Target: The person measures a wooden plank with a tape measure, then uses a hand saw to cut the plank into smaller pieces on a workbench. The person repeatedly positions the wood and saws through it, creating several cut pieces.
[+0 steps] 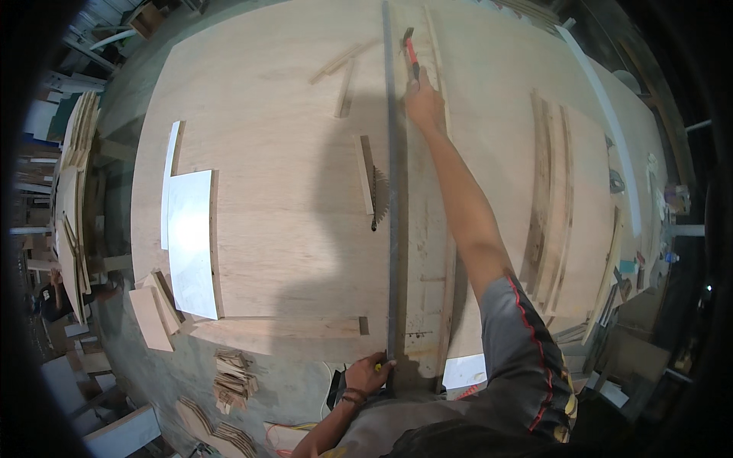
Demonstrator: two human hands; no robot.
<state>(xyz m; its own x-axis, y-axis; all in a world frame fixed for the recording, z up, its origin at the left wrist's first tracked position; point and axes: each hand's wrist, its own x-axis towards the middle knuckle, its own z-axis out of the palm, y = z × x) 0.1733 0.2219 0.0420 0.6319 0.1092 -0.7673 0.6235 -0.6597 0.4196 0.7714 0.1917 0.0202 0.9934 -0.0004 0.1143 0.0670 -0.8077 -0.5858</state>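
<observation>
My right hand (424, 103) reaches far forward, its fingers wrapped round the handle of a hammer (411, 52) with a red and black grip and a dark head. The hammer is above the pale strip beside a long straight metal bar (392, 252). My left hand (368, 373) is closed at the near end of that bar, close to my body. A small yellow bit shows at its fingers, too little to name. Left of the bar, a toothed circular saw blade (382, 196) rises from the wooden tabletop (267, 229), with a narrow wood strip (363, 175) beside it.
A white board (192, 244) and a narrow white strip (172, 183) lie at the left. Loose wood pieces (336, 61) are farther ahead, and long planks (551, 198) lie at the right. Stacked offcuts (233, 379) stand on the floor. Another person (55, 298) is at far left.
</observation>
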